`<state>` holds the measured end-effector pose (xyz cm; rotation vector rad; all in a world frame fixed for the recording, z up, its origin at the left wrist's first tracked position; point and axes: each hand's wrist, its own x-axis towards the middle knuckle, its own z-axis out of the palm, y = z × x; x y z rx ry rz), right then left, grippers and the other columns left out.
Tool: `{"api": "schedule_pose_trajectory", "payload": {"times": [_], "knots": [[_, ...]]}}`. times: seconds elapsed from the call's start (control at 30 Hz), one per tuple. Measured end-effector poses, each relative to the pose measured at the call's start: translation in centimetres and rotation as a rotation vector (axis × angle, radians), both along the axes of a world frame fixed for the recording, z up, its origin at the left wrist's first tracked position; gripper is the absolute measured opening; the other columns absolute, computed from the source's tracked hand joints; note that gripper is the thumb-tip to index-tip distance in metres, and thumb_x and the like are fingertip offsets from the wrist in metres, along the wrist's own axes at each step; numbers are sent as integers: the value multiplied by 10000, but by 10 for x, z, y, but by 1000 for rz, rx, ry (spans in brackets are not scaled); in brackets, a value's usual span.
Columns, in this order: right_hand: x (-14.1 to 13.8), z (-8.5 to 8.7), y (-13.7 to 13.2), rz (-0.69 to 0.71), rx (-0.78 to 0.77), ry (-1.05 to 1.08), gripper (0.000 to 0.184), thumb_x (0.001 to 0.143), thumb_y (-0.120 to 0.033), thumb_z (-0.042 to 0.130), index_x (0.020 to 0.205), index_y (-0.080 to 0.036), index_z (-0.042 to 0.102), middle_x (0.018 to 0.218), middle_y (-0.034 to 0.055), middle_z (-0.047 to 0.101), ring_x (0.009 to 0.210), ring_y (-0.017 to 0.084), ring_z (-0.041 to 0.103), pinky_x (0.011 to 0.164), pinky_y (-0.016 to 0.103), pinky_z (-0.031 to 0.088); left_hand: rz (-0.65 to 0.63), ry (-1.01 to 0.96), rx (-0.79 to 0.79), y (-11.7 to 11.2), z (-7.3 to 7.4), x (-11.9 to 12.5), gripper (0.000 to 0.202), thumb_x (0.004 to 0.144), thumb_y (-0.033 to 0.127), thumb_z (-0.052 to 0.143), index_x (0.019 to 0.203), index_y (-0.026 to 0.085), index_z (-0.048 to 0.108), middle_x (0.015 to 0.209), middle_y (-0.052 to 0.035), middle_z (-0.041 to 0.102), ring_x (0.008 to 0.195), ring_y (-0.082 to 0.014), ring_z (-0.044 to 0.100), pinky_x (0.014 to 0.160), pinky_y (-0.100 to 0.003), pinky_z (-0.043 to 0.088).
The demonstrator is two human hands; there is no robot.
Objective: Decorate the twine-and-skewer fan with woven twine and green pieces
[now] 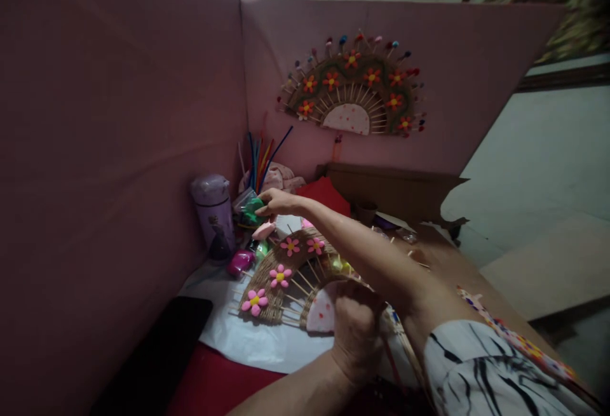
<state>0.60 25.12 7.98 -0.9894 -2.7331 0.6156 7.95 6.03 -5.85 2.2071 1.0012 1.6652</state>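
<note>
My right hand (pixel 277 202) reaches across to the far left, its fingers closed at the edge of a clear plastic bag (pixel 248 209) with green material inside. My left hand (pixel 358 322) is closed at the lower edge of a half-round woven fan (pixel 271 305), by its white base with red spots (pixel 319 314). Pink flowers with yellow centres (pixel 280 276) lie along the fan's twine band, and thin sticks run through it. My left hand and right forearm hide the fan's right part.
A purple tumbler (pixel 214 216) stands by the left pink wall, with a magenta packet (pixel 241 263) near it. Pipe cleaners (pixel 260 162) rise behind the bag. A finished-looking fan (pixel 351 86) hangs on the back wall. Brown cardboard (pixel 391 190) stands at the back; a dark flat object (pixel 157 352) lies front left.
</note>
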Motion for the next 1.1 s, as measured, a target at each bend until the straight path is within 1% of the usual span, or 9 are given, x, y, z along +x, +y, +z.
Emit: {"api": "schedule_pose_trajectory", "payload": {"times": [0.13,0.2,0.27,0.37,0.5,0.6,0.8,0.97,1.1], "knots": [[46,19,-29,-125,-178,405,38,822,-148,544,795,-121,551,597,-42,548,467,51,494,457,150,427,2,-17,9,-2,0,-2,107,785,148,552,743,178,647,646,-56,654,672,-198,582,639,-338,444],[74,28,-50,-185,-171,627,102,831,-202,550,754,-139,528,573,-57,513,439,40,436,420,141,376,-73,-44,-31,-2,2,-3,114,797,151,560,716,175,637,636,-42,650,640,-171,577,610,-299,444],[104,31,-75,-246,-93,800,135,835,-277,557,781,-156,530,604,-56,516,463,43,436,432,143,377,-61,-103,-14,-2,6,-4,149,835,164,527,756,172,653,691,-53,656,691,-176,582,655,-306,455],[152,22,-114,-428,114,950,221,819,-399,573,798,-183,535,626,-47,501,507,62,451,448,158,386,-55,-150,-16,0,12,-8,220,881,168,455,928,175,670,807,-74,650,778,-193,572,699,-330,458],[204,-13,-159,-715,268,1139,260,833,-457,553,827,-200,520,657,-37,482,505,76,448,448,191,396,-126,-251,-79,4,15,-9,287,895,189,440,1087,193,653,878,-79,644,833,-188,589,730,-323,480],[224,-41,-180,-803,314,1171,274,847,-460,541,787,-195,506,602,-49,449,469,78,419,431,201,368,-131,-349,-149,7,14,-8,241,860,186,515,1047,202,667,954,-64,685,880,-180,626,781,-314,492],[242,-76,-188,-944,584,1120,252,847,-431,547,801,-184,526,673,-26,510,592,102,483,584,227,436,-109,-385,-213,7,17,-7,95,744,205,670,834,178,682,787,-18,706,722,-149,642,677,-261,508],[260,-90,-183,-1003,717,1044,244,865,-412,525,857,-169,545,711,-5,545,661,125,516,652,241,438,-76,-313,-239,4,21,-11,111,778,274,646,751,168,630,636,19,628,578,-114,566,547,-218,441],[275,-90,-175,-1018,773,1007,290,860,-455,525,822,-168,552,667,-19,536,618,121,501,610,236,415,-57,-198,-107,4,20,-13,114,849,224,543,788,169,621,626,20,598,590,-114,564,576,-225,438]]}}
